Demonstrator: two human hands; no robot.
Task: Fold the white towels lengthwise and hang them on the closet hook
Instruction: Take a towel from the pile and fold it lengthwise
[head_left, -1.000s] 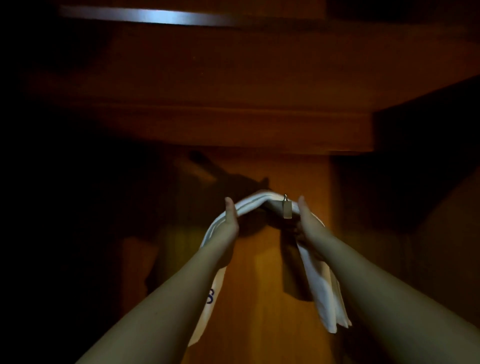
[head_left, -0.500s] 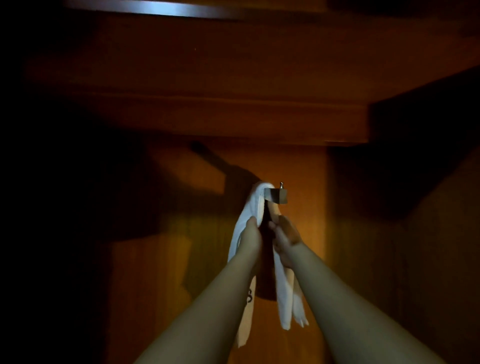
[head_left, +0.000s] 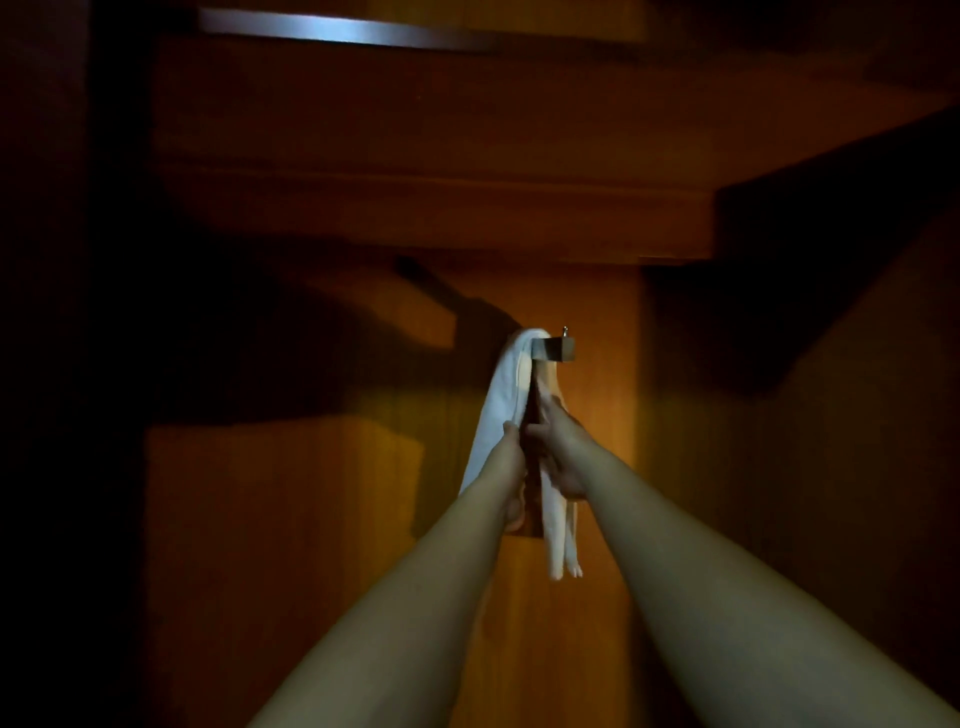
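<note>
A white towel (head_left: 501, 395), folded into a long strip, is draped over the metal closet hook (head_left: 558, 347) on the wooden back panel. Its two halves hang down side by side below the hook. My left hand (head_left: 511, 452) grips the left half a little below the hook. My right hand (head_left: 558, 447) holds the right half, whose end (head_left: 563, 551) dangles below my wrist. The two hands nearly touch each other. The lower end of the left half is hidden behind my left forearm.
I am looking into a dim wooden closet. A shelf (head_left: 415, 208) juts out above the hook, with a metal rail (head_left: 343, 31) higher up. A side wall (head_left: 831, 415) stands at the right; the left side is in deep shadow.
One second ago my hands held the towel spread wide over the hook. They have since come down and together, so the two halves hang close beneath the hook.
</note>
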